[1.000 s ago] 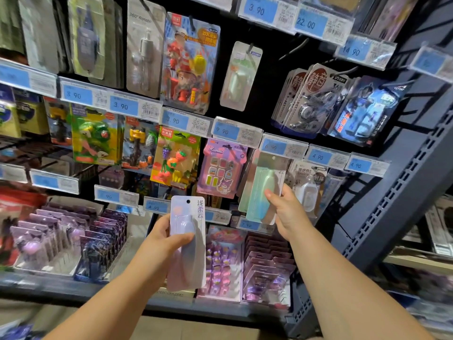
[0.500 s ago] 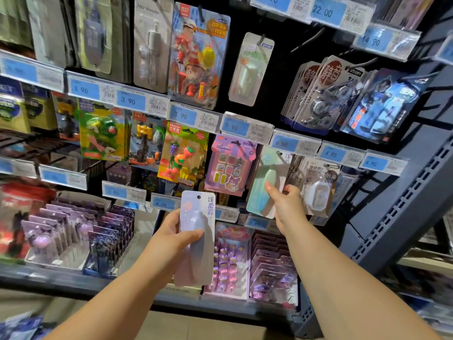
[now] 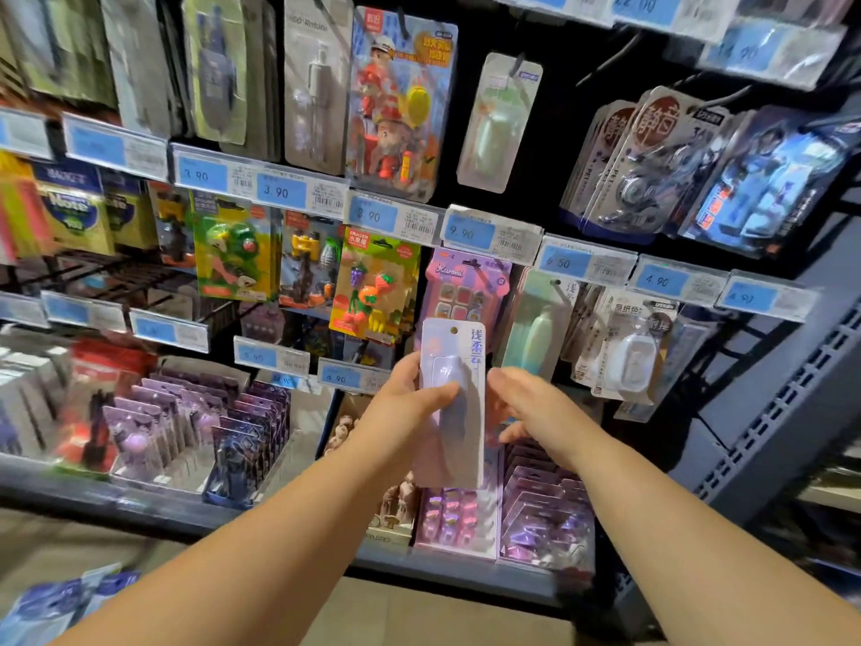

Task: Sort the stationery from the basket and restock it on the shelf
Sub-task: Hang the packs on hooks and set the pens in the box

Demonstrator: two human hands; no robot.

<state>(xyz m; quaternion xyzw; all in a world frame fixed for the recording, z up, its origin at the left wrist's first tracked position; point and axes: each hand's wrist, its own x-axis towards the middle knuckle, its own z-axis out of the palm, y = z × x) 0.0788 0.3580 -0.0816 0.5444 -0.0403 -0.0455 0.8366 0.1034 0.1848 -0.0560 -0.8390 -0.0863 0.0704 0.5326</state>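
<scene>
Stationery shelf [image 3: 140, 510] hung with price tags [image 3: 468, 233]: lilac carded pack [image 3: 466, 440] upright in front, left hand [image 3: 410, 412] gripping it, thumb across its face; right hand [image 3: 536, 407] just beside, fingers loose, holding nothing.

Your left hand [image 3: 405, 412] sits at centre frame, thumb curled across the carded pack [image 3: 459, 440] it grips. Just right of it, your right hand [image 3: 536, 407] hovers, fingers relaxed, holding nothing.
</scene>
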